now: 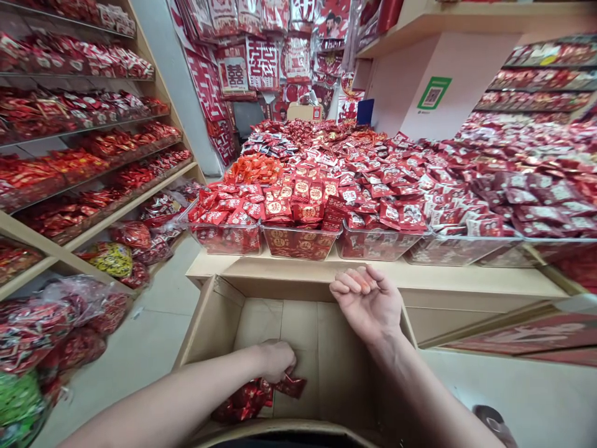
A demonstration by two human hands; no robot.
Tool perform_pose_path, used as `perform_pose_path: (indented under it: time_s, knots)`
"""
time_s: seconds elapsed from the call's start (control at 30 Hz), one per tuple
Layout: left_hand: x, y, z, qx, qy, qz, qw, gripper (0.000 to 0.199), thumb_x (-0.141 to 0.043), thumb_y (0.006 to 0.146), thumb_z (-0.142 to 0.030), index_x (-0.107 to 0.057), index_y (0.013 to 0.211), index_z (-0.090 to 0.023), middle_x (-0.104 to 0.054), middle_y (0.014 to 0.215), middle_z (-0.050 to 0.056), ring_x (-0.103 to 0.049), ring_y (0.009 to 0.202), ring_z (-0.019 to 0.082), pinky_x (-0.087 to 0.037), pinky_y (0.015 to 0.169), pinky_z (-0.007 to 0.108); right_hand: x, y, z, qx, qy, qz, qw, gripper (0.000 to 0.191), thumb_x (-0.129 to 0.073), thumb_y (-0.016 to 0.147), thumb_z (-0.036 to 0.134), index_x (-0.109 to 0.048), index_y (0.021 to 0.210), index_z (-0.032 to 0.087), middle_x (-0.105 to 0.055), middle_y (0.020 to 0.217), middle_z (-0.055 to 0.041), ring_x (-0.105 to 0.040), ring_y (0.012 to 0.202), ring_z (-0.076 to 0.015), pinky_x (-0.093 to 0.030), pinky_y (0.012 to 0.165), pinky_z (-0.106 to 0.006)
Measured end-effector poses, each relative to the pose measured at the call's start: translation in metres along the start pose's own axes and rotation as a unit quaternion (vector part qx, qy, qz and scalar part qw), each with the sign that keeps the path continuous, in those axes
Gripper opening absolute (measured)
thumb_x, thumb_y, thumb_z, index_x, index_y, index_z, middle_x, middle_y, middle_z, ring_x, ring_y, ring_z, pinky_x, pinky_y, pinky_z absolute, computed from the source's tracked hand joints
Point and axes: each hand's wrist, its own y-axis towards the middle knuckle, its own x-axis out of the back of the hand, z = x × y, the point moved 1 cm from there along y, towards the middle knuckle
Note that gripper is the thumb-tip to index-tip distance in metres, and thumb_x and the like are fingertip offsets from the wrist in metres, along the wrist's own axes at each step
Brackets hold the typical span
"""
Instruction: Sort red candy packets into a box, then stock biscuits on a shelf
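My left hand (278,361) reaches down into an open cardboard box (298,323). Its fingers are closed and appear to pinch a small shiny red packet (293,387), though the fingertips are partly hidden. More red packets (245,401) lie in a small heap under my left wrist, at the near side of the box floor. Over the far right edge of the box, my right hand (368,305) is raised with the palm turned up. Its fingers are loosely curled, apart from the thumb, and the palm holds nothing.
Clear plastic bins (301,242) full of red packets line a wooden display ledge (261,267) beyond the box. Shelves (84,130) of packets stand on the left, above bagged goods (69,323) on the floor. A pillar (448,81) with a green-framed code rises behind the bins.
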Motion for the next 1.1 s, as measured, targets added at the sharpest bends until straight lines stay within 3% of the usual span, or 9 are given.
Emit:
perform_pose_path:
  time_s: [0.27, 0.4, 0.43, 0.5, 0.6, 0.67, 0.73, 0.9, 1.1]
  knots:
    - [0.003, -0.004, -0.005, 0.006, 0.04, 0.02, 0.999, 0.018, -0.054, 0.043, -0.001, -0.052, 0.043, -0.019, -0.04, 0.042, -0.004, -0.044, 0.049, 0.016, -0.034, 0.053, 0.03, -0.002, -0.003, 0.0, -0.007, -0.006, -0.001, 1.0, 0.036, -0.045, 0.077, 0.019, -0.026, 0.046, 0.018, -0.021, 0.041, 0.009, -0.025, 0.039, -0.0055, -0.037, 0.05, -0.023]
    - [0.021, -0.009, -0.021, -0.009, -0.005, 0.01, 1.0, 0.011, -0.059, 0.055, -0.013, -0.061, 0.061, -0.022, -0.051, 0.052, -0.004, -0.046, 0.051, 0.012, -0.034, 0.049, 0.023, 0.009, 0.002, 0.001, 0.022, -0.189, -0.016, 0.982, 0.039, -0.048, 0.078, 0.025, -0.027, 0.045, 0.018, -0.024, 0.04, 0.0092, -0.02, 0.035, -0.0044, -0.028, 0.04, -0.021]
    - [0.029, -0.012, -0.026, -0.017, -0.032, -0.01, 0.999, 0.01, -0.059, 0.059, -0.019, -0.062, 0.068, -0.023, -0.054, 0.056, -0.004, -0.046, 0.051, 0.011, -0.034, 0.048, 0.022, 0.013, 0.004, 0.001, 0.031, -0.283, -0.024, 0.958, 0.038, -0.05, 0.077, 0.028, -0.031, 0.046, 0.018, -0.029, 0.041, 0.0083, -0.025, 0.036, -0.0048, -0.028, 0.041, -0.021]
    - [0.047, -0.018, -0.037, -0.04, -0.127, -0.084, 0.988, 0.014, -0.056, 0.066, -0.029, -0.061, 0.076, -0.021, -0.056, 0.061, -0.003, -0.047, 0.053, 0.01, -0.035, 0.049, 0.02, 0.02, 0.006, -0.001, 0.044, -0.489, -0.024, 0.871, 0.03, -0.056, 0.074, 0.032, -0.044, 0.052, 0.018, -0.044, 0.05, 0.0048, -0.039, 0.046, -0.0072, -0.033, 0.046, -0.022]
    - [0.074, -0.032, -0.051, -0.081, -0.333, -0.209, 0.916, 0.018, -0.052, 0.071, -0.033, -0.055, 0.076, -0.016, -0.054, 0.063, -0.002, -0.047, 0.052, 0.009, -0.038, 0.05, 0.021, 0.028, 0.007, -0.008, 0.032, -0.695, 0.029, 0.718, 0.021, -0.062, 0.068, 0.036, -0.058, 0.078, 0.018, -0.059, 0.075, -0.0016, -0.052, 0.068, -0.0146, -0.041, 0.063, -0.027]
    - [0.087, -0.04, -0.058, -0.097, -0.417, -0.257, 0.867, 0.019, -0.052, 0.072, -0.033, -0.053, 0.076, -0.014, -0.054, 0.065, -0.001, -0.048, 0.052, 0.009, -0.04, 0.05, 0.022, 0.03, 0.006, -0.012, 0.027, -0.728, 0.052, 0.683, 0.031, -0.063, 0.067, 0.036, -0.056, 0.092, 0.019, -0.06, 0.086, -0.0038, -0.054, 0.078, -0.0176, -0.042, 0.072, -0.03]
    - [0.094, -0.045, -0.062, -0.108, -0.446, -0.301, 0.836, 0.019, -0.053, 0.072, -0.031, -0.054, 0.077, -0.013, -0.055, 0.065, 0.0, -0.048, 0.053, 0.009, -0.041, 0.051, 0.022, 0.031, 0.005, -0.015, 0.023, -0.706, 0.04, 0.707, 0.036, -0.06, 0.07, 0.037, -0.052, 0.1, 0.02, -0.06, 0.088, -0.0042, -0.056, 0.077, -0.0172, -0.044, 0.07, -0.031]
    - [0.094, -0.044, -0.065, -0.136, -0.473, -0.409, 0.768, 0.016, -0.06, 0.069, -0.024, -0.056, 0.08, -0.013, -0.056, 0.066, -0.001, -0.051, 0.06, 0.008, -0.042, 0.059, 0.021, 0.03, 0.007, -0.015, -0.011, -0.587, -0.012, 0.81, 0.039, -0.062, 0.068, 0.036, -0.047, 0.1, 0.019, -0.063, 0.073, -0.0012, -0.056, 0.063, -0.0133, -0.045, 0.052, -0.024]
    - [0.088, -0.04, -0.064, -0.174, -0.537, -0.421, 0.71, 0.025, -0.061, 0.07, -0.025, -0.052, 0.091, -0.016, -0.051, 0.059, -0.006, -0.047, 0.054, 0.005, -0.038, 0.053, 0.017, 0.031, 0.009, -0.015, -0.006, -0.524, -0.064, 0.849, 0.028, -0.067, 0.065, 0.032, -0.052, 0.084, 0.016, -0.063, 0.062, 0.0006, -0.054, 0.052, -0.0086, -0.045, 0.051, -0.021]
